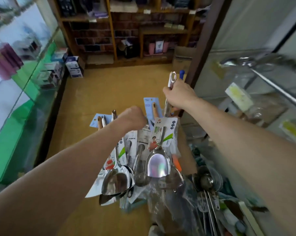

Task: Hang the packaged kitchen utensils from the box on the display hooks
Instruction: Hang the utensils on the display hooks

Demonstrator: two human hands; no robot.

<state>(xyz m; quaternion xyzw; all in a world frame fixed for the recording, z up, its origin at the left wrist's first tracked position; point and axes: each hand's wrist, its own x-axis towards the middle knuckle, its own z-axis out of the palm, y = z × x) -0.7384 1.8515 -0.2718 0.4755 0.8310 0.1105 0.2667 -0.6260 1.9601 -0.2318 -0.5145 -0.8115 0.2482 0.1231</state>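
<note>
My left hand (132, 116) grips a bunch of packaged steel utensils (117, 160) by their tops; spatulas and ladles with printed cards hang below it. My right hand (179, 95) grips the handles of more utensils, a steel handle with an oval hole (172, 79) and a blue-tipped one (182, 74) sticking up above the fist. A carded steel spatula (158, 160) hangs below that hand. At the right a long metal display hook (276, 90) reaches out from the panel, with steel utensils (246, 62) on a hook above it. No box is clearly seen.
Steel ladles and other utensils (206, 182) hang at lower right. A glass and green display case (24, 92) runs along the left. Wooden shelves (126, 31) with goods stand at the back, with cartons (74, 66) on the tan floor (101, 92).
</note>
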